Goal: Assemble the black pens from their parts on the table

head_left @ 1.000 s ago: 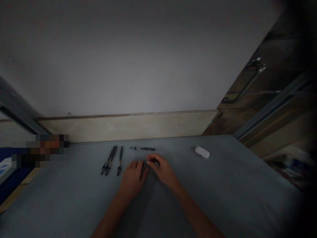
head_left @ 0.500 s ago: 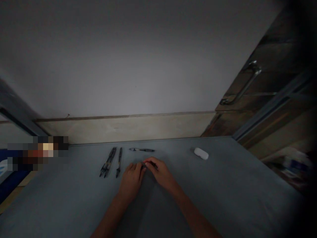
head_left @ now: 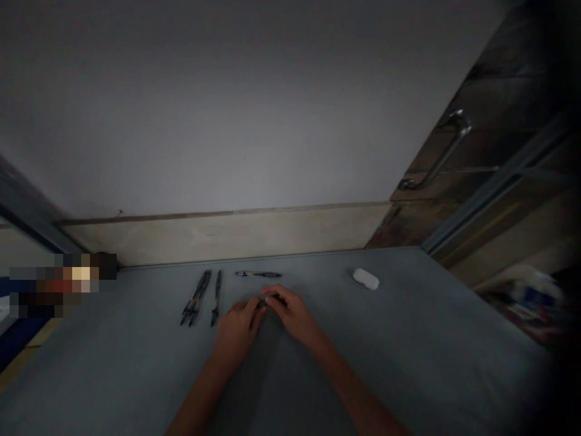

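My left hand (head_left: 240,327) and my right hand (head_left: 290,312) meet over the middle of the table, fingertips close together. Both are closed on a dark pen (head_left: 262,303), mostly covered by the fingers. Just beyond them, a black pen (head_left: 258,274) lies crosswise on the grey table (head_left: 313,369). Left of my left hand, another black pen (head_left: 216,297) points away from me. Beside that one is a small bunch of black pens (head_left: 196,298) lying side by side.
A small white rounded case (head_left: 365,278) lies on the right of the table. Behind the table rises a pale wall (head_left: 240,121). At the right is a dark door with a metal handle (head_left: 440,157). A person, blurred out, is at the left edge.
The fingers have shifted slightly around the pen, with both hands still together. The whole view has moved a little; the pens on the table and the white case lie as before.
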`<act>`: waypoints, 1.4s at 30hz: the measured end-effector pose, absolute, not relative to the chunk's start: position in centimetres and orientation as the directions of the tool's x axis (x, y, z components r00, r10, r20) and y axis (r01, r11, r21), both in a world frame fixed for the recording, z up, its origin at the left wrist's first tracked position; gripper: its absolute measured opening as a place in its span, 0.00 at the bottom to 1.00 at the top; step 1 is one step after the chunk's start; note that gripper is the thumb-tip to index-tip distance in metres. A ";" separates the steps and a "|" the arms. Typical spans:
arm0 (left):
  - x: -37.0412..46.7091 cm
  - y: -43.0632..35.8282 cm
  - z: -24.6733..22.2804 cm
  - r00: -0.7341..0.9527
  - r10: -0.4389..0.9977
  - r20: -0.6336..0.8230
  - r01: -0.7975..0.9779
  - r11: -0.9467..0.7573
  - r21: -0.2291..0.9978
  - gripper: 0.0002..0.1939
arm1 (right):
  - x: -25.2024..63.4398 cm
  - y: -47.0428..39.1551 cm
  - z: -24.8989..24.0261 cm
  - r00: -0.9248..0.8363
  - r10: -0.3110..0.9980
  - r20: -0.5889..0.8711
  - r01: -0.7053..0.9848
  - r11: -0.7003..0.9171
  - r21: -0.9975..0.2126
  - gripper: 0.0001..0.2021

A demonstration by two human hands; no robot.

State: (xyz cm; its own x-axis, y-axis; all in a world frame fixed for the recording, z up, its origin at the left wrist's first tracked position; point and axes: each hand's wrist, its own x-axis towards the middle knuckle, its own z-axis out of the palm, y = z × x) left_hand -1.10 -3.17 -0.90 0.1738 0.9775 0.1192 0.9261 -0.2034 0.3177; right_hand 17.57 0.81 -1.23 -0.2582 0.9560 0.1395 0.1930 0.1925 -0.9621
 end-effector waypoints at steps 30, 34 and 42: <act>-1.8 -3.0 0.9 -0.083 0.996 0.014 0.949 0.074 0.306 0.26 | 19.7 2.4 -0.9 0.089 0.981 0.171 0.170 0.154 -0.973 0.17; -1.7 -3.0 0.7 -0.093 0.995 0.025 0.944 0.080 0.321 0.26 | 20.3 2.9 -1.4 0.175 0.963 0.204 0.253 0.156 -0.955 0.18; -1.4 -3.2 0.8 -0.092 0.995 0.024 0.945 0.080 0.316 0.25 | 20.9 3.3 -2.8 0.202 0.930 0.308 0.490 0.177 -0.854 0.15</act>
State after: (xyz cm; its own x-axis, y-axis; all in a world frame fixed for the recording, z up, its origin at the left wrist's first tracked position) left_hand -1.43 -3.22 0.79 -0.0921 0.9955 0.0240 0.9455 0.0798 0.3157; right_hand 20.92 3.32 -2.81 0.2016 0.9296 0.3084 0.4898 0.1770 -0.8537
